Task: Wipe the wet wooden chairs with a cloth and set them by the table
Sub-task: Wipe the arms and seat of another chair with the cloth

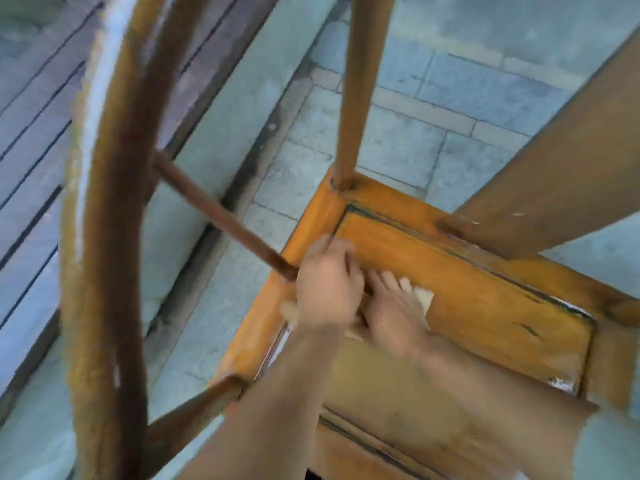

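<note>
No text, label, brand, number or sign can be read anywhere in the view. The wooden chair (450, 271) bears only scuffs and chipped varnish.

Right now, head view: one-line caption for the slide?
Both hands, left hand and right hand, press a pale cloth on the wooden chair seat.

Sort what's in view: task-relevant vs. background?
Job:
orange-brown wooden chair
pale cloth under the hands
left hand, fingers curled at the seat edge
right hand, pressing the cloth

Background:
grey stone paving
dark slatted decking
</note>
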`<action>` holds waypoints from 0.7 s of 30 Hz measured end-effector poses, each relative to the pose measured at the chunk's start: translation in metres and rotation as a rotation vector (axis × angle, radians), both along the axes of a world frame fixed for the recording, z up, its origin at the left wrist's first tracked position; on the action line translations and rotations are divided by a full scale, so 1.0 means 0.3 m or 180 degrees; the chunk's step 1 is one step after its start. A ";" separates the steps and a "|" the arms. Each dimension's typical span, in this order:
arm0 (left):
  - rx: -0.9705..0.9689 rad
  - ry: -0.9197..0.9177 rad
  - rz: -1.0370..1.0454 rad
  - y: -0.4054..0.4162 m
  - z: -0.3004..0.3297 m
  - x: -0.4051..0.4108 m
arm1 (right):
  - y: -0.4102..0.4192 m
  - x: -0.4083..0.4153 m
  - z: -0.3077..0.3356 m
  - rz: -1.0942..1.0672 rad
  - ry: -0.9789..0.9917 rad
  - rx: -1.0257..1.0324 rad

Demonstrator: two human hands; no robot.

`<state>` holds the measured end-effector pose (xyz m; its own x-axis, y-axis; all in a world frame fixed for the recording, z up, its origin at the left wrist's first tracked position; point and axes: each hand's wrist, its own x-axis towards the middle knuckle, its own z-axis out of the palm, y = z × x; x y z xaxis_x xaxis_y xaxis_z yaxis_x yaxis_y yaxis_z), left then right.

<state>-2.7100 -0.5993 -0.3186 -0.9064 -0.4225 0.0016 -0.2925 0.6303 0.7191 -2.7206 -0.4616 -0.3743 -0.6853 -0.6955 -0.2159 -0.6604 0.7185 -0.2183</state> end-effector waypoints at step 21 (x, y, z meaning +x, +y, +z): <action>-0.2698 -0.1061 -0.4166 -0.094 -0.264 -0.483 | -0.015 0.052 -0.029 -0.3524 0.0066 -0.0272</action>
<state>-2.8547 -0.6275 -0.3978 -0.6351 0.6328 -0.4430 0.6821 0.7286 0.0629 -2.7050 -0.4661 -0.3831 -0.9401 0.2909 -0.1778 0.3326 0.8968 -0.2918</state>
